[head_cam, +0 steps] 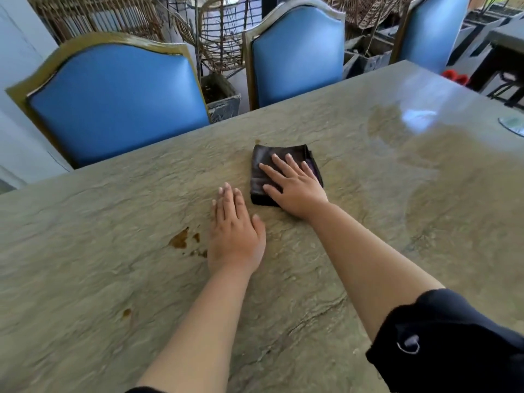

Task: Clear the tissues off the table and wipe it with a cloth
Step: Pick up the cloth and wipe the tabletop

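Nearest the camera, a dark sleeve covers the upper part of the right arm, and both bare forearms reach out over the stone table. On the near left of the tabletop sits a small brown spot, and farther in a larger brown stain with smaller splashes just beside it. The left hand lies flat on the table just right of that stain, fingers straight and close together, holding nothing. Just beyond it and to its right, the right hand presses flat on a folded dark cloth, fingers spread and straight over its top, not curled round it. The cloth lies near the middle of the table, its far edge free of the hand. Wet, darker patches spread over the tabletop to the right. Along the far edge stand three blue chairs with pale wooden frames, and behind them wicker furniture
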The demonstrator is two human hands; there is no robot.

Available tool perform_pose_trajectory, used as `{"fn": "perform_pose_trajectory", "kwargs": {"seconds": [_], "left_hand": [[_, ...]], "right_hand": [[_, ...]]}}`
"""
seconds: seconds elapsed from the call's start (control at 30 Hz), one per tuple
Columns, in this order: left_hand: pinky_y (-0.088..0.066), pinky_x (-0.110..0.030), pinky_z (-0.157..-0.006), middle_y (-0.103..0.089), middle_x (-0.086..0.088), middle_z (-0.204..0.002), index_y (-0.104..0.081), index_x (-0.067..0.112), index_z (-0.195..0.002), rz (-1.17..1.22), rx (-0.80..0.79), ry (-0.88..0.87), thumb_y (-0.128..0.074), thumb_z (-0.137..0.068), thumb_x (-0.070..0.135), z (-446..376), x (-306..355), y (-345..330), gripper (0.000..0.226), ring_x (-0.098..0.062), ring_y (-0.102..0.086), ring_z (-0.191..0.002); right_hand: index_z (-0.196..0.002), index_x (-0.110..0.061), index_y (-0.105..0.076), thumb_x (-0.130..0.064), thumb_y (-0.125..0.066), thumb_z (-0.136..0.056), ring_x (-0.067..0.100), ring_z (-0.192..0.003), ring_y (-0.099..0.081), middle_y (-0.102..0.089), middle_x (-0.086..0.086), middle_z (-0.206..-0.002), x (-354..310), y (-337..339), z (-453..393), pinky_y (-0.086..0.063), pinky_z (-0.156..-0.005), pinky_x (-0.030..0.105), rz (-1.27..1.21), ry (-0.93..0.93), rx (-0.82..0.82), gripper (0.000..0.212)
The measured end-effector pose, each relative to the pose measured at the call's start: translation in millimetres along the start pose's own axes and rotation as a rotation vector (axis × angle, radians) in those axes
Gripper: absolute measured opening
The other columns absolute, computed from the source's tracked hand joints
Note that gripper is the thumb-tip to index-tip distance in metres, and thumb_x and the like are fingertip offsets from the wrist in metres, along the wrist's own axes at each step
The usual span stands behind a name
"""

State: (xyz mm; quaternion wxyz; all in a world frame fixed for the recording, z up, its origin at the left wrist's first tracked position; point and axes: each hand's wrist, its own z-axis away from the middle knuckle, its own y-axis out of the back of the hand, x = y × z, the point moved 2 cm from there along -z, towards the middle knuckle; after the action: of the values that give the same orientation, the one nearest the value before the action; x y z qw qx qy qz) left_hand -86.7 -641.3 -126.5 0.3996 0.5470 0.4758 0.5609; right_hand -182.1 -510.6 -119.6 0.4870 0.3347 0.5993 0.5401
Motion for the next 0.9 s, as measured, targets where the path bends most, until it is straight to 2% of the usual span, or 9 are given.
{"fn": "perform_pose_trajectory", "kwargs": {"seconds": [0.07, 0.23, 0.3, 0.4, 0.5, 0.57, 0.67, 0.77, 0.9], "left_hand": [[0.005, -0.038, -0.121, 0.008, -0.015, -0.161, 0.0, 0.002, -0.152, -0.011, -0.007, 0.015, -0.02, -0.099, 0.034, 1.8, 1.0, 1.0, 0.065, -0.025, 0.009, -0.149], [0.009, -0.034, -0.12, 0.015, -0.014, -0.16, 0.007, 0.002, -0.151, 0.0, -0.018, 0.016, -0.014, -0.1, 0.032, 1.1, 1.1, -0.1, 0.063, -0.022, 0.015, -0.148], [0.01, -0.034, -0.12, 0.015, -0.015, -0.16, 0.008, 0.001, -0.15, -0.026, -0.009, 0.014, -0.009, -0.099, 0.031, 1.4, 0.7, -1.1, 0.063, -0.023, 0.015, -0.148], [0.008, -0.034, -0.12, 0.013, -0.017, -0.16, 0.006, 0.0, -0.151, -0.065, 0.011, 0.012, -0.004, -0.096, 0.029, 0.7, 0.4, -1.1, 0.063, -0.025, 0.012, -0.149], [0.006, -0.034, -0.12, 0.01, -0.014, -0.161, 0.002, 0.001, -0.152, -0.022, 0.008, 0.031, -0.014, -0.1, 0.029, 0.6, 0.8, 0.4, 0.061, -0.023, 0.01, -0.149], [0.004, -0.034, -0.121, 0.011, -0.013, -0.161, 0.003, 0.002, -0.152, -0.017, 0.012, 0.04, -0.017, -0.1, 0.029, 1.4, -0.7, 0.5, 0.062, -0.022, 0.009, -0.149], [-0.001, -0.037, -0.122, 0.008, -0.014, -0.162, 0.001, 0.001, -0.152, -0.033, 0.001, 0.032, -0.016, -0.099, 0.029, 1.2, -2.0, -0.9, 0.062, -0.023, 0.006, -0.15], [-0.004, -0.038, -0.122, 0.001, -0.015, -0.162, -0.006, -0.001, -0.151, -0.038, 0.003, 0.028, -0.019, -0.099, 0.028, 0.4, -2.4, -0.9, 0.062, -0.025, 0.001, -0.15], [0.0, -0.037, -0.122, 0.0, -0.016, -0.162, -0.007, -0.002, -0.151, -0.006, -0.007, 0.02, -0.024, -0.099, 0.025, 0.3, -1.0, 1.3, 0.061, -0.026, 0.001, -0.15]], "right_hand": [[-0.151, -0.04, -0.011, -0.055, -0.027, -0.097, 0.016, -0.149, 0.006, 0.0, -0.007, -0.162, 15.5, 2.1, -4.7, 0.004, -0.121, 0.039, -0.003, -0.038, 0.034, 0.058], [-0.154, -0.022, 0.0, -0.052, -0.019, -0.098, 0.027, -0.148, 0.014, 0.01, 0.005, -0.162, 6.9, 2.2, -56.2, 0.009, -0.118, 0.049, -0.05, -0.481, 0.023, 0.067], [-0.154, -0.024, 0.0, -0.05, -0.018, -0.098, 0.029, -0.147, 0.015, 0.011, 0.004, -0.162, -8.4, 2.5, -74.3, 0.01, -0.118, 0.051, -0.055, -0.414, -0.009, 0.064], [-0.153, -0.033, -0.005, -0.048, -0.019, -0.099, 0.027, -0.148, 0.011, 0.007, 0.0, -0.162, -30.9, 0.0, -82.6, 0.006, -0.119, 0.049, 0.004, -0.146, -0.038, 0.058], [-0.152, -0.039, -0.008, -0.047, -0.021, -0.101, 0.021, -0.149, 0.007, 0.003, -0.006, -0.162, -36.9, -2.2, -61.6, 0.003, -0.12, 0.044, 0.059, 0.144, -0.077, 0.053], [-0.151, -0.042, -0.009, -0.048, -0.023, -0.101, 0.017, -0.149, 0.007, 0.003, -0.009, -0.162, -17.7, 1.0, -43.1, 0.003, -0.12, 0.04, 0.06, 0.225, -0.089, 0.052], [-0.151, -0.041, -0.008, -0.051, -0.022, -0.1, 0.016, -0.149, 0.008, 0.004, -0.008, -0.162, 25.7, 5.7, -13.9, 0.004, -0.119, 0.039, 0.036, -0.012, -0.04, 0.054], [-0.152, -0.038, -0.006, -0.052, -0.017, -0.099, 0.02, -0.149, 0.011, 0.007, -0.004, -0.162, 20.9, 0.8, 9.6, 0.007, -0.12, 0.042, 0.013, -0.295, -0.02, 0.057], [-0.152, -0.04, -0.005, -0.052, -0.019, -0.098, 0.018, -0.149, 0.012, 0.008, -0.006, -0.162, -23.2, -6.9, 45.2, 0.007, -0.12, 0.043, -0.004, -0.145, -0.033, 0.056]]}}
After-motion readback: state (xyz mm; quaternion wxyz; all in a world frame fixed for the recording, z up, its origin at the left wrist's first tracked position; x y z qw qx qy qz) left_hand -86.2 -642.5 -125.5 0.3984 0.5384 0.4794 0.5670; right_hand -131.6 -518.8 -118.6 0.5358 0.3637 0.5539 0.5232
